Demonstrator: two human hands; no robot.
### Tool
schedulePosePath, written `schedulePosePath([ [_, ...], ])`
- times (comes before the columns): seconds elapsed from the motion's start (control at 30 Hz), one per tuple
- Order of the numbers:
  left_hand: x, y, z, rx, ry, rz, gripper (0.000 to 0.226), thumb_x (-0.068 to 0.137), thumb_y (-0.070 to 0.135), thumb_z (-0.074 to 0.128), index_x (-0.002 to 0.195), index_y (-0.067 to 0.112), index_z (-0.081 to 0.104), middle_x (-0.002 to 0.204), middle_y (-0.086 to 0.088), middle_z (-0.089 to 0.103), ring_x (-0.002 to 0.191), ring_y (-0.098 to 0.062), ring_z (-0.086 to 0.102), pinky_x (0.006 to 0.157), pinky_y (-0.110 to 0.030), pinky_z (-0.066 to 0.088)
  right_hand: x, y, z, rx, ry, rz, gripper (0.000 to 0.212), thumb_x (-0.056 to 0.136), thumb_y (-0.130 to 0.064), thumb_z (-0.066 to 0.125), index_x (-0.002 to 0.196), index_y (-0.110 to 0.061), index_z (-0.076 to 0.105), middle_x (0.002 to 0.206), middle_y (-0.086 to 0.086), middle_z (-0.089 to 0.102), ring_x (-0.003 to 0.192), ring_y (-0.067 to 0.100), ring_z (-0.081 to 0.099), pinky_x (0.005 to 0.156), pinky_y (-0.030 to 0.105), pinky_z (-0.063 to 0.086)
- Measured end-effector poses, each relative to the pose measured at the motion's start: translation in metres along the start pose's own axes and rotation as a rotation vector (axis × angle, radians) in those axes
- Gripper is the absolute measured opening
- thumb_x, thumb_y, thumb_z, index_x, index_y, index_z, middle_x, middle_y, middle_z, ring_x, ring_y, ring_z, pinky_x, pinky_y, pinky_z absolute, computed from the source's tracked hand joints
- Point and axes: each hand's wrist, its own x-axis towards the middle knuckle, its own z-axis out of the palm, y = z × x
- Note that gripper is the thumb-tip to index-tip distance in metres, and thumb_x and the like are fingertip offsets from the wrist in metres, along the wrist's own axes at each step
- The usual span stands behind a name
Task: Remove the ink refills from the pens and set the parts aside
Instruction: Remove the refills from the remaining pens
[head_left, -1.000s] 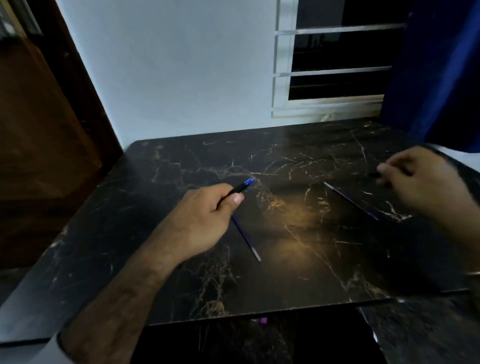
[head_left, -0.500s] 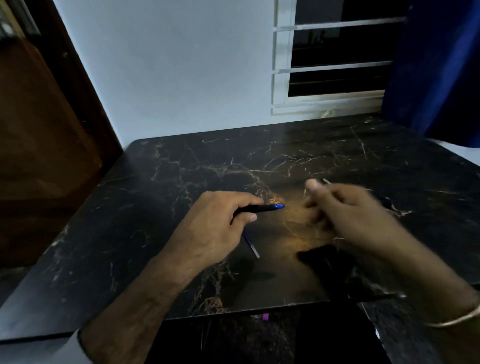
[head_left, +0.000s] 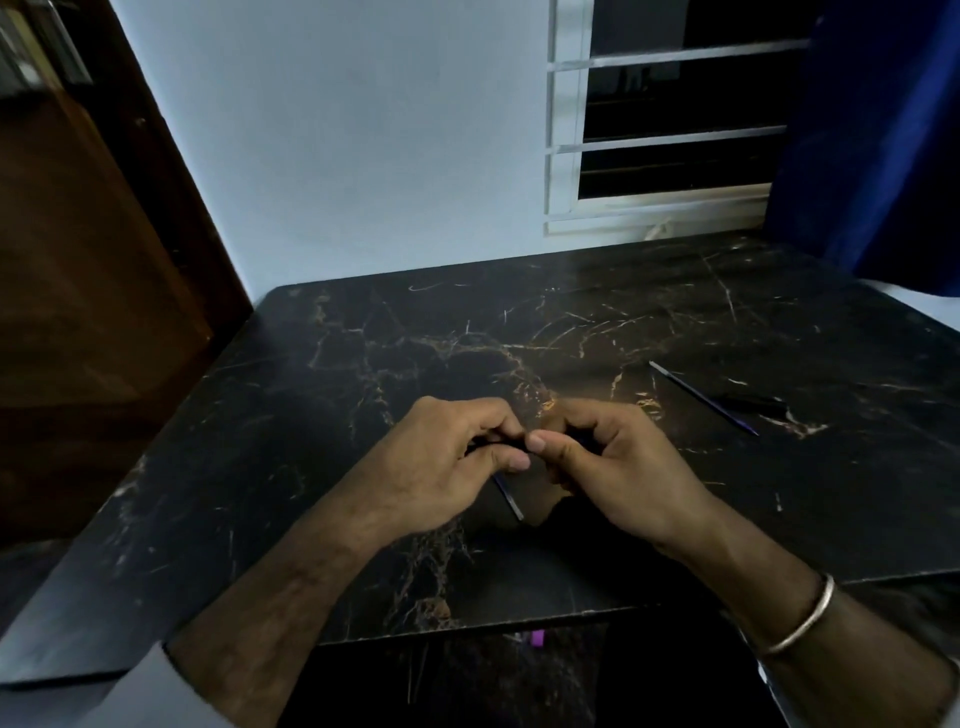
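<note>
Both hands meet over the middle of the black marble table (head_left: 322, 415). My left hand (head_left: 441, 467) and my right hand (head_left: 618, 467) each grip one end of a dark pen (head_left: 498, 443), which is almost wholly hidden by the fingers. A thin blue ink refill (head_left: 509, 499) lies on the table just below the hands, its upper part covered by my left hand. A second thin refill (head_left: 701, 397) lies diagonally at the right, and a dark pen body (head_left: 753, 400) rests beside it.
The table's near edge (head_left: 467, 623) runs just below my wrists. A brown wooden door (head_left: 78, 312) stands at the left. A barred window (head_left: 675, 130) and a blue curtain (head_left: 872, 145) are behind the table. A small purple thing (head_left: 537, 637) shows under the table edge.
My right hand came from the right side of the table to the middle and took hold of the pen that my left hand holds. The pen's blue tip is now hidden by fingers.
</note>
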Motion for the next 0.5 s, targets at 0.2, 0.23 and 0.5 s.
schedulePosePath([
  [0.2,-0.002,0.004,0.000,0.355,0.061,0.131,0.017,0.096,0.036,0.054,0.097,0.023,0.064,0.079,0.008,0.065,0.070,-0.009,0.060,0.061,-0.029,0.049,0.001,0.004,-0.005,0.244,-0.110,0.375,0.040,0.089,-0.040,0.065,0.083,-0.002,0.072,0.056,0.003,0.061,0.046,0.012,0.052,0.040,0.023,0.042],
  [0.23,-0.003,0.004,-0.002,0.393,0.078,0.165,0.020,0.096,0.038,0.050,0.098,0.023,0.063,0.080,0.009,0.065,0.071,-0.010,0.060,0.062,-0.030,0.049,0.002,0.004,-0.006,0.253,-0.128,0.391,0.039,0.090,-0.041,0.064,0.080,-0.004,0.071,0.051,0.001,0.057,0.041,0.010,0.047,0.036,0.021,0.037],
  [0.5,0.000,-0.005,-0.019,-0.016,-0.096,0.071,0.007,0.096,0.019,0.064,0.095,0.023,0.070,0.072,0.008,0.067,0.069,-0.012,0.064,0.062,-0.024,0.050,-0.001,-0.007,-0.011,-0.340,-0.049,-0.150,0.046,0.088,-0.053,0.053,0.072,-0.012,0.067,0.055,0.001,0.059,0.050,0.010,0.053,0.051,0.035,0.045],
])
